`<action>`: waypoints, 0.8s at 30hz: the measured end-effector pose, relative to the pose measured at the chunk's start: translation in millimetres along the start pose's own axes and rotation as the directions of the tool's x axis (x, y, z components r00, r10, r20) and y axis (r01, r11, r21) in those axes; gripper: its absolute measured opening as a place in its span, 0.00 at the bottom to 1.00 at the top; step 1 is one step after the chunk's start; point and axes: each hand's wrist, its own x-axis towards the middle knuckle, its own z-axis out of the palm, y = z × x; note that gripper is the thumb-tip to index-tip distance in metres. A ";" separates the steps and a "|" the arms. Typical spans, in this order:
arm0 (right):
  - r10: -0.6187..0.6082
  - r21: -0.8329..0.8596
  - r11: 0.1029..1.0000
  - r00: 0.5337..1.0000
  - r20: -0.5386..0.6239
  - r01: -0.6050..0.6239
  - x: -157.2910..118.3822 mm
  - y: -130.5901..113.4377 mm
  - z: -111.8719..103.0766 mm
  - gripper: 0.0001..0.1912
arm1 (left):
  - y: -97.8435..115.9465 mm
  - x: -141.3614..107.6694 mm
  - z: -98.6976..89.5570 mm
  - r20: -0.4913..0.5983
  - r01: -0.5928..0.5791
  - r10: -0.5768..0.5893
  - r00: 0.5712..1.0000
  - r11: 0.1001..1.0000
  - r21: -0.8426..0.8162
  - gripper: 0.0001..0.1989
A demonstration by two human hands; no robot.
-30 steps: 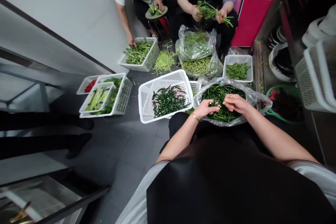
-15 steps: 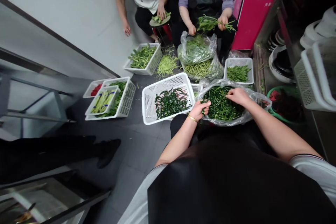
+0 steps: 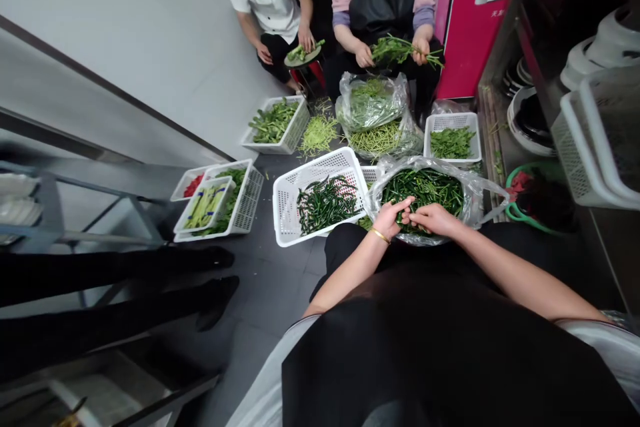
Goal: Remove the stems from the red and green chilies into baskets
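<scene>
My left hand point(image 3: 390, 219) is closed around a few dark green chillies at the near edge of a clear plastic bag point(image 3: 473, 190). Against its fingertips, my right hand point(image 3: 434, 219) pinches at a chilli; the tip of the pinch is partly hidden. Long green chillies point(image 3: 425, 187) fill the open bag, which rests just in front of my lap. Left of the bag stands a white perforated basket point(image 3: 286, 203), with a loose heap of similar green chillies point(image 3: 327, 203) in it.
Two people sit opposite, one holding leafy stalks point(image 3: 395, 50). Between us are bagged greens point(image 3: 375, 137) and a basket of leaves point(image 3: 453, 143). More vegetable baskets point(image 3: 243, 203) stand left, near someone's dark-clad legs point(image 3: 150, 267). A green basin point(image 3: 520, 213) and shelving are at right.
My right hand has come out of the chilli heap, down and left, to meet my left hand. The left hand has shifted slightly toward me. The view has tilted a little.
</scene>
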 end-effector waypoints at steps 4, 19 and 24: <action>-0.028 -0.343 0.939 0.996 -0.081 -0.001 -12.3 0.2 28.3 0.19 | -11.6 -1.4 -6.8 -0.069 -0.039 0.043 0.997 0.997 0.061 0.22; 0.167 -0.662 0.701 0.963 -0.211 -0.267 43.6 1.9 -18.6 0.19 | 15.7 -5.5 -9.1 -0.124 -0.112 0.121 0.985 0.991 0.074 0.21; 0.156 -0.410 0.881 0.963 -0.219 -0.236 30.2 6.5 0.0 0.12 | -7.4 2.6 -8.0 -0.232 0.008 0.009 0.973 0.997 0.071 0.14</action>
